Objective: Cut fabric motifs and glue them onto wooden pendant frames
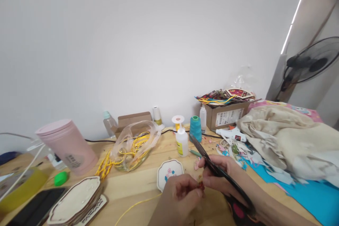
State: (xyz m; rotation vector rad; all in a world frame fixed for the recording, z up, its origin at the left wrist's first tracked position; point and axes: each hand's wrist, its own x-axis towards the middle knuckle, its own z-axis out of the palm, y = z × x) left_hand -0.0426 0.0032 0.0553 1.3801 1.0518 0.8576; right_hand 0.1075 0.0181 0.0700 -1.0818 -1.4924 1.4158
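Black scissors [210, 162] slant through the right hand [225, 176], blades pointing up and away to the left, the dark handle loop lying back over the wrist. That hand comes in from the lower right, its fingers bent and closed around the scissors, its thumb reaching toward the left hand [185, 195]. The left hand rises from the bottom edge, knuckles up, thumb and forefinger pinched shut on a small red piece [201, 185] between the two hands; its exact shape is too small and blurred for me to tell. A yellow cord [137, 204] runs over the wooden tabletop [137, 183] to the left hand's wrist side, and I can't tell whether it joins the red piece. Just beyond the left fingers, partly covered by them, lies a white scalloped plaque [163, 173] with pink and blue flowers. Behind it stand a white glue bottle [182, 144] and a teal thread cone [195, 130], with a green pen [195, 153] near the scissors' tips. Fabric scraps [246, 157] are strewn off to the right.
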